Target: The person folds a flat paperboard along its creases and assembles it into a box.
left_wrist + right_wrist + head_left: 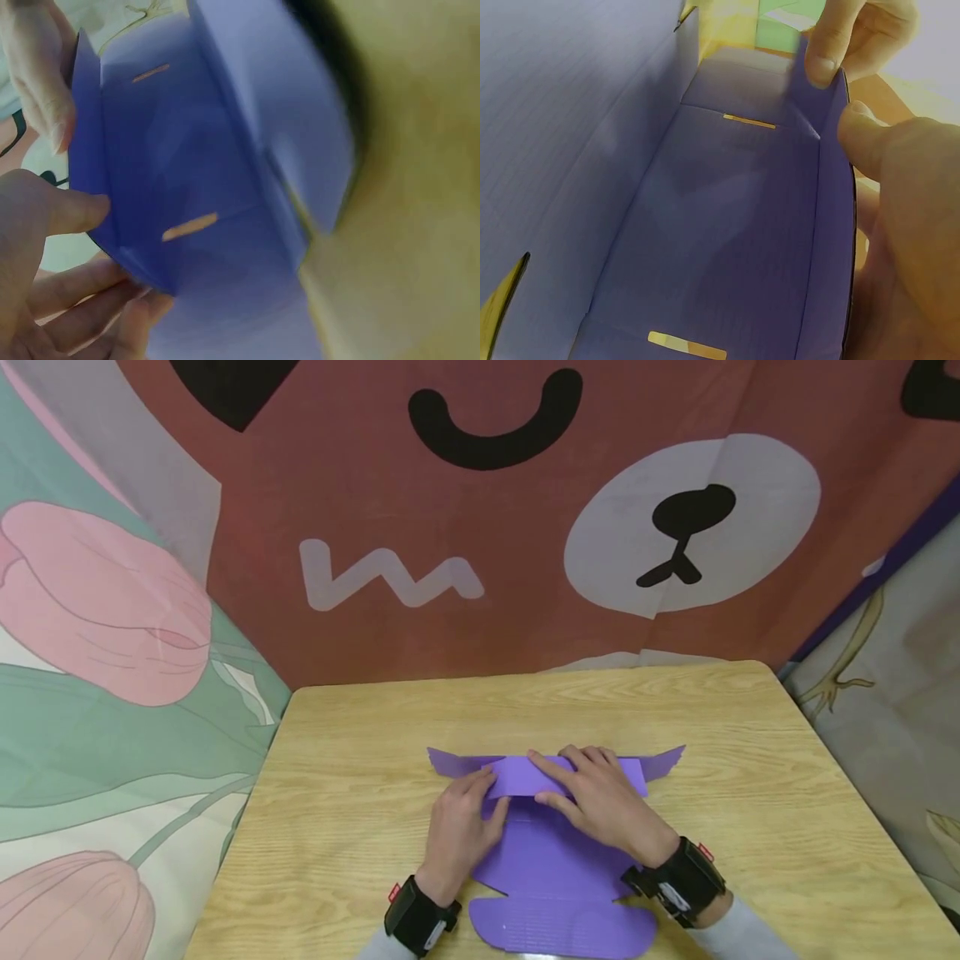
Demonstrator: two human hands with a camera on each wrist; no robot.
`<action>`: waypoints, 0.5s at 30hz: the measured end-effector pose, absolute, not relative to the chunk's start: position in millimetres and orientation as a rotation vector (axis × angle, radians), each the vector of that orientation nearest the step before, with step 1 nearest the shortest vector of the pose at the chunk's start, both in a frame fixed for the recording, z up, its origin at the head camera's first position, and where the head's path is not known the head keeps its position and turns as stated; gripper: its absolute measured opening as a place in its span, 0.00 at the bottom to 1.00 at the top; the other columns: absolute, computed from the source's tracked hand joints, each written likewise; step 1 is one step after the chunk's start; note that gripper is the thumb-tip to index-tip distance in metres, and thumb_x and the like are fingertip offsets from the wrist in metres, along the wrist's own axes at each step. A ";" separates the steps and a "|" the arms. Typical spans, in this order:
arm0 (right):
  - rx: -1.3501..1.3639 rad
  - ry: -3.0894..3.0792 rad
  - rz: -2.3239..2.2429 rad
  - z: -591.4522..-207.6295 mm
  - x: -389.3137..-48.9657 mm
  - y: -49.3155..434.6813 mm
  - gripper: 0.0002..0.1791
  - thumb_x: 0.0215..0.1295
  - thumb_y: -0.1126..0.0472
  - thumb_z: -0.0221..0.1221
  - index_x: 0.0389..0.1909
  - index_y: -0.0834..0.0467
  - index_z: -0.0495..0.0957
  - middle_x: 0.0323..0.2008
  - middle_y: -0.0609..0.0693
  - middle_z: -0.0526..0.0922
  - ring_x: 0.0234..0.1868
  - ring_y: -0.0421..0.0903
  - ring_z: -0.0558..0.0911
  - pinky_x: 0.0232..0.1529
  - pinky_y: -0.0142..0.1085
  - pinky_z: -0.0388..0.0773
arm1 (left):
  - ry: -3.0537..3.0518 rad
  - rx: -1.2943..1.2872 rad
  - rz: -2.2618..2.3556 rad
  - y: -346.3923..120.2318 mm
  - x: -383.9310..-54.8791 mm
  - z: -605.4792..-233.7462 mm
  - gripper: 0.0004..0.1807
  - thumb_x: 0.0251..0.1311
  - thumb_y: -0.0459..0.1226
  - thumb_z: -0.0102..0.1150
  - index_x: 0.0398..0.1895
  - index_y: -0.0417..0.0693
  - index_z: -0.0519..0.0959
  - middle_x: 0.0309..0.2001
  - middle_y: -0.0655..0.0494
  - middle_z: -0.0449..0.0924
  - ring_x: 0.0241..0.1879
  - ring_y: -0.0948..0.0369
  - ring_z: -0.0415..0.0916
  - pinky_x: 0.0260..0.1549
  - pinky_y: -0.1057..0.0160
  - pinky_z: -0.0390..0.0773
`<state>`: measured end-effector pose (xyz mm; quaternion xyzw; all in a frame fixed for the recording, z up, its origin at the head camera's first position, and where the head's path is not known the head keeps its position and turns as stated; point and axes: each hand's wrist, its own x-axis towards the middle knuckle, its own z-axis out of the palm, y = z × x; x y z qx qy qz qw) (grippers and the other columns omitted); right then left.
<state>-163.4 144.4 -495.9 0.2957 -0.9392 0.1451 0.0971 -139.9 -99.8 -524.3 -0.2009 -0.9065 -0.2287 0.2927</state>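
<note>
A purple cardboard box blank, partly folded, lies on the table below both hands. Its far strip stands raised. My left hand pinches the strip's left end; in the left wrist view its thumb presses the inner face while the fingers wrap behind. My right hand grips the same strip right of the middle, thumb over the edge, fingers on the outer side. Two narrow slots show in the panel beside the strip.
Side flaps stick out left and right at the far side. A rounded flap lies nearest the body. The wooden table ends at a patterned cloth behind. Black wrist cameras sit on both wrists.
</note>
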 end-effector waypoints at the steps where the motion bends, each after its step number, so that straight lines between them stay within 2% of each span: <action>1: 0.878 -2.782 0.433 -496.0 -163.5 144.0 0.32 0.77 0.37 0.59 0.78 0.40 0.72 0.55 0.53 0.82 0.57 0.59 0.80 0.65 0.60 0.71 | -2.424 -0.532 -0.641 -99.1 -140.0 -525.3 0.22 0.51 0.38 0.82 0.49 0.37 0.89 0.51 0.44 0.91 0.49 0.49 0.89 0.49 0.53 0.88; 6: 0.882 -2.779 0.456 -495.9 -165.2 143.1 0.32 0.77 0.38 0.59 0.78 0.42 0.72 0.56 0.54 0.82 0.59 0.60 0.80 0.65 0.62 0.70 | -2.425 -0.517 -0.817 -96.8 -143.1 -528.4 0.21 0.53 0.34 0.79 0.50 0.35 0.88 0.50 0.41 0.91 0.49 0.49 0.90 0.50 0.55 0.89; 11: 0.881 -2.779 0.455 -496.2 -165.7 145.1 0.32 0.77 0.37 0.59 0.78 0.41 0.72 0.54 0.52 0.82 0.57 0.58 0.80 0.64 0.60 0.70 | -2.397 -0.517 -0.998 -91.6 -146.1 -530.5 0.19 0.50 0.29 0.77 0.48 0.37 0.86 0.44 0.44 0.91 0.39 0.56 0.91 0.41 0.62 0.89; 15: 0.876 -2.786 0.449 -495.8 -164.3 145.7 0.32 0.77 0.36 0.59 0.78 0.39 0.72 0.53 0.51 0.82 0.57 0.57 0.80 0.65 0.60 0.69 | -2.387 -0.500 -1.228 -84.9 -146.5 -530.7 0.19 0.50 0.23 0.73 0.48 0.35 0.83 0.41 0.42 0.91 0.36 0.57 0.92 0.36 0.69 0.88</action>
